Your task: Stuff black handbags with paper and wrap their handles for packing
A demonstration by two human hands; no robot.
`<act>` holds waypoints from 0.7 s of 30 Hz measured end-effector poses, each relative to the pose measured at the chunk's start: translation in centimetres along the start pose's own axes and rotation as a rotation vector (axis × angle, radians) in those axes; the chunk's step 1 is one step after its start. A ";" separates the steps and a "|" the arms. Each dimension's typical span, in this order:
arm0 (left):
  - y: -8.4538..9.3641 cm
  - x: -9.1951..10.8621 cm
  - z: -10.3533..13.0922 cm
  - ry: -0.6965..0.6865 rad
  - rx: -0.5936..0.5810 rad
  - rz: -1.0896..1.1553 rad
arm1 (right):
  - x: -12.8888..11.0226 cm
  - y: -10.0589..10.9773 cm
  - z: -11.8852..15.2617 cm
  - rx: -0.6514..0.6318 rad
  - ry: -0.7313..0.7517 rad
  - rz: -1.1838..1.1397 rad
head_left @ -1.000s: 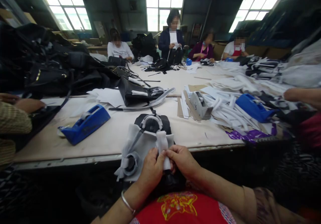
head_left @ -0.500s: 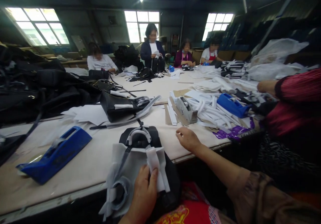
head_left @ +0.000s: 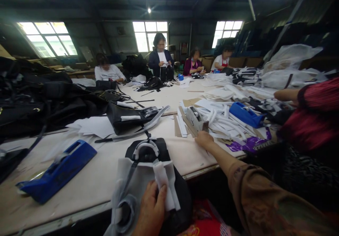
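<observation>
A black backpack (head_left: 182,190) leans against the table's front edge, with a wrapped, curved handle (head_left: 146,147) at its top and a white sheet (head_left: 124,167) over its face. My left hand (head_left: 152,204) grips a folded white foam strip (head_left: 159,172) lying along the bag, thumb on top. Out to the right, my right hand (head_left: 204,139) is at the near end of a grey tape dispenser (head_left: 194,118). Its fingers look closed there, and what they pinch is hidden. Wrapped clear plastic (head_left: 129,207) hangs on the bag's left side.
A blue tape dispenser (head_left: 59,169) lies on the table at left, another blue dispenser (head_left: 246,114) at right by white foam strips (head_left: 225,121). Black bags (head_left: 66,95) pile up at left. A co-worker's red sleeve (head_left: 317,95) is close on the right; several people work across the table.
My right hand has moved forward and right to the near end of the grey tape dispenser. My left hand keeps its grip on the foam strip. The view has tilted slightly up.
</observation>
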State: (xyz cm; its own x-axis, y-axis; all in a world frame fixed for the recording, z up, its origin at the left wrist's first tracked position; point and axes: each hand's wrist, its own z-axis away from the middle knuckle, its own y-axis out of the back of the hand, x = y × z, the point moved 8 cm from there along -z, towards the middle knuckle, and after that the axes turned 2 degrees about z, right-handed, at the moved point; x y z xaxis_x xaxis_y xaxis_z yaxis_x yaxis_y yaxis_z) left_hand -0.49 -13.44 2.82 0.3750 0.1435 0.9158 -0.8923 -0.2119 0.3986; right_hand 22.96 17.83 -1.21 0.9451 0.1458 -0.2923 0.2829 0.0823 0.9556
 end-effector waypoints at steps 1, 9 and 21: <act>0.0 0.0 0.0 0.002 -0.002 0.005 | 0.4 0.0 0.1 -0.012 -0.020 0.002; -0.1 -0.1 0.3 -0.006 -0.021 0.024 | 0.8 0.7 1.7 0.031 -0.057 0.015; -0.1 -0.4 0.4 -0.009 -0.029 0.052 | -0.2 0.2 1.6 0.027 0.082 0.041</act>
State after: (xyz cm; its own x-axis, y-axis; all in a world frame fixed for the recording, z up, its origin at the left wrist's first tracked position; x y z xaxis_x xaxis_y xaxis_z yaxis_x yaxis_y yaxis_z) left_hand -0.41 -13.81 2.45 0.3296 0.1244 0.9359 -0.9176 -0.1909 0.3486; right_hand 23.06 16.25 -0.87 0.9397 0.2285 -0.2543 0.2501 0.0479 0.9670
